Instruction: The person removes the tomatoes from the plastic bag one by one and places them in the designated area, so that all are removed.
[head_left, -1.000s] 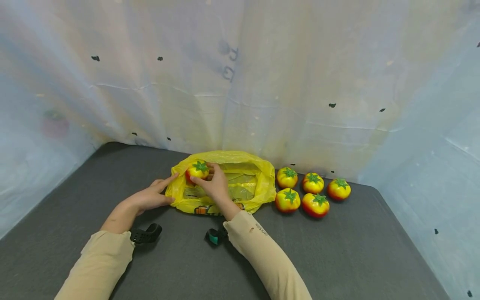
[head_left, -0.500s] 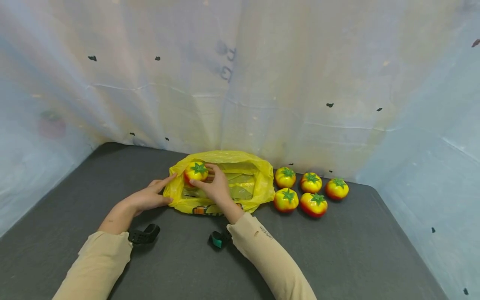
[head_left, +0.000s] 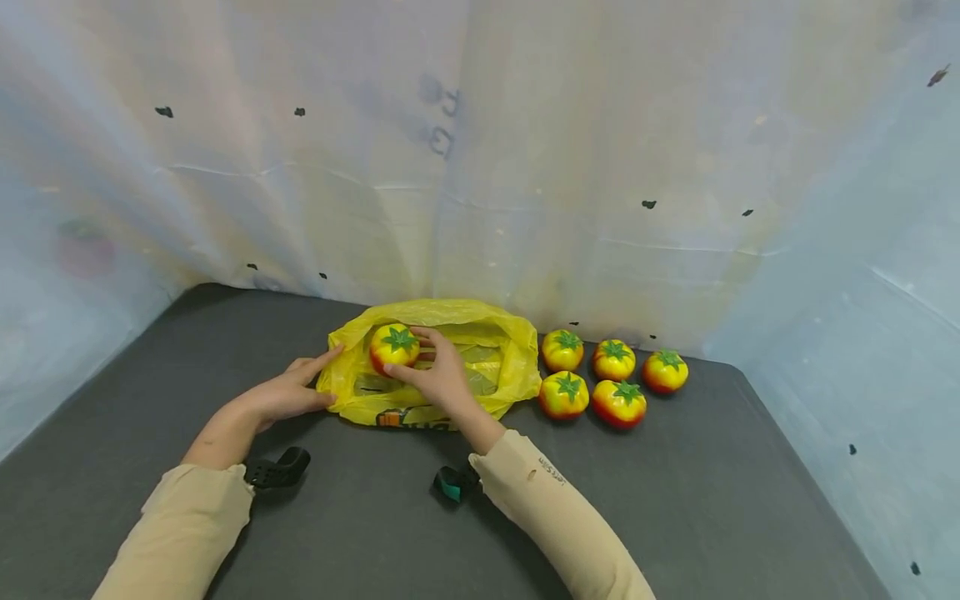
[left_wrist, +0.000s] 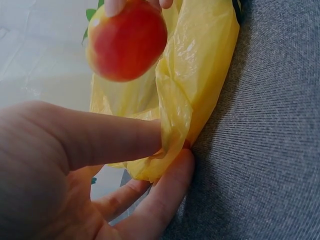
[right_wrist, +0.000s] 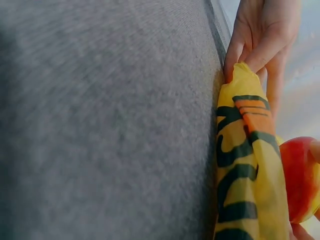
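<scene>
A yellow plastic bag (head_left: 517, 379) lies on the dark table with its mouth spread wide. At its left end my left hand (head_left: 285, 393) pinches the bag's edge; in the left wrist view, the thumb (left_wrist: 115, 140) presses the folded plastic against the fingers. My right hand (head_left: 450, 379) grips a red and yellow tomato (head_left: 392, 348) with a green star-shaped top, thumb on the near side and fingers on the far side. The tomato is over the left part of the bag's opening. Its red underside shows in the left wrist view.
Several more tomatoes (head_left: 564, 395) sit in two rows right of the bag, the closest right by its edge. A pale plastic sheet (head_left: 600, 150) stands behind the table. Black straps (head_left: 279, 468) hang at both wrists.
The head view has shifted slightly, so everything sits further left. My right hand and the tomato have moved a little right relative to the bag, and that forearm has swung right. Both grips stay.
</scene>
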